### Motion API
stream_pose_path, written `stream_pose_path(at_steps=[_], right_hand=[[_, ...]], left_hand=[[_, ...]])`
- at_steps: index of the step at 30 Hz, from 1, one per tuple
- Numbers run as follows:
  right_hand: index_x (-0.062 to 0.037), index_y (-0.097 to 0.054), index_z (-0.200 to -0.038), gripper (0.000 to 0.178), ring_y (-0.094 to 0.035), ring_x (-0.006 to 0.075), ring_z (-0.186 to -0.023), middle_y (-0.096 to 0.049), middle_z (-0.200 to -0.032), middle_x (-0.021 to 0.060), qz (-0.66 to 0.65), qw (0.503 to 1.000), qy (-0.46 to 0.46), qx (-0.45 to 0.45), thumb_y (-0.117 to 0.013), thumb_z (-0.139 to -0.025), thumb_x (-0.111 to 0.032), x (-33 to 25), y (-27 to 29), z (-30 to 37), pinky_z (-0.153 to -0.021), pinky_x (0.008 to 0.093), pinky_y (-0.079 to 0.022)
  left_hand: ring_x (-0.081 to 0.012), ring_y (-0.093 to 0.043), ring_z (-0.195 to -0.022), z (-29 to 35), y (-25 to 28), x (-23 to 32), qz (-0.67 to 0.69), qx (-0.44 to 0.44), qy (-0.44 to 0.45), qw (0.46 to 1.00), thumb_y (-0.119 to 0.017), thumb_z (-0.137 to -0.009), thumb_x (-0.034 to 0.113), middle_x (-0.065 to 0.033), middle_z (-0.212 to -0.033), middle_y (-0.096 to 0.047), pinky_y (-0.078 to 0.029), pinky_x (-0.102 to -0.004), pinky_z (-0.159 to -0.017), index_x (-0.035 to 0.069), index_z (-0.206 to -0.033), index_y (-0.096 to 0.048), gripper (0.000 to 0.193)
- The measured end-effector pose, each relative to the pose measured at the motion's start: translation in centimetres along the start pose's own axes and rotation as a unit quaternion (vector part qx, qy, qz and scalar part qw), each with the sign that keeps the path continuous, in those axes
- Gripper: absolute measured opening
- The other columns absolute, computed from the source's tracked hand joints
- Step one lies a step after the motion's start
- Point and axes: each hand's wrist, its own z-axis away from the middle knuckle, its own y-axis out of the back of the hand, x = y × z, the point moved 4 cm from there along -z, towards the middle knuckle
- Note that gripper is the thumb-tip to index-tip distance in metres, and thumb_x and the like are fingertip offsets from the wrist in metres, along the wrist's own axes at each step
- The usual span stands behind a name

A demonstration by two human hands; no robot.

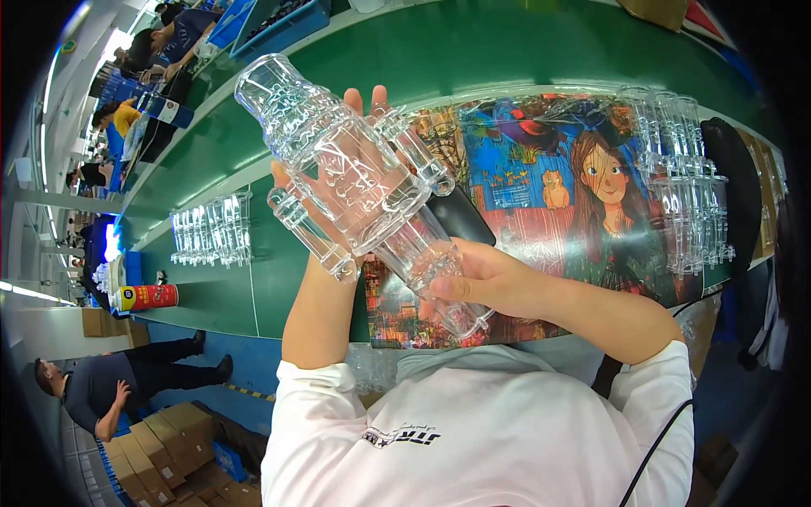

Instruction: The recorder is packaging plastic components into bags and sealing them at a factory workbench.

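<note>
Both my hands hold one large clear rocket-shaped piece [359,173], tilted with its rounded, patterned top toward the far left. It has a wide ribbed body, a small clear tube on each side and a narrower tube at the lower end. My left hand [355,103] supports the wide body from behind; some fingertips show past its edges, and the palm shows through the clear wall. My right hand [481,279] grips the narrow lower tube, thumb on top. Beneath the piece lies a glossy picture mat [528,270], with a dark rounded object [463,218] on it, partly covered.
Rows of similar clear pieces stand right [693,211] and left [211,230] on the green table [541,51]. A red and yellow can [152,297] is at the left edge, a blue bin [283,29] far left. One person [93,389] stands left near cardboard boxes [160,448].
</note>
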Motion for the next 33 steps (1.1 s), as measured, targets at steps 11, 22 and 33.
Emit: stream_pose_path(at_steps=[11,22,33], right_hand=[[-0.0041,-0.042,-0.119,0.037,-0.058,0.0154,-0.091,-0.06,-0.096,0.0096,0.014,1.0,0.001,0.001,-0.055,-0.093,-0.026,-0.3,-0.1,0.1,-0.081,0.0306,-0.045],[-0.0035,-0.042,-0.119,0.038,-0.058,0.0139,-0.091,-0.061,-0.095,0.0092,0.026,1.0,-0.005,0.002,-0.056,-0.091,-0.027,-0.6,-0.2,0.2,-0.079,0.0293,-0.046],[-0.003,-0.043,-0.119,0.04,-0.059,0.0137,-0.09,-0.061,-0.095,0.0093,0.018,1.0,0.003,-0.001,-0.057,-0.091,-0.027,-0.9,-0.4,0.3,-0.077,0.0288,-0.047]], left_hand=[[-0.0364,-0.035,-0.123,0.2,-0.6,0.1,0.091,-0.061,0.03,0.994,-0.068,-0.063,0.064,-0.0083,-0.144,-0.029,-0.047,-0.0435,-0.079,0.012,-0.136,-0.037,0.095],[-0.0402,-0.037,-0.116,0.3,-0.4,0.4,0.03,0.003,-0.007,1.0,-0.068,-0.06,0.067,-0.008,-0.146,-0.024,-0.048,-0.0402,-0.075,0.013,-0.137,-0.036,0.099],[-0.0402,-0.04,-0.112,0.1,-1.3,0.4,-0.088,0.121,-0.102,0.984,-0.071,-0.057,0.065,-0.0061,-0.141,-0.032,-0.05,-0.0376,-0.069,0.014,-0.133,-0.041,0.096]])
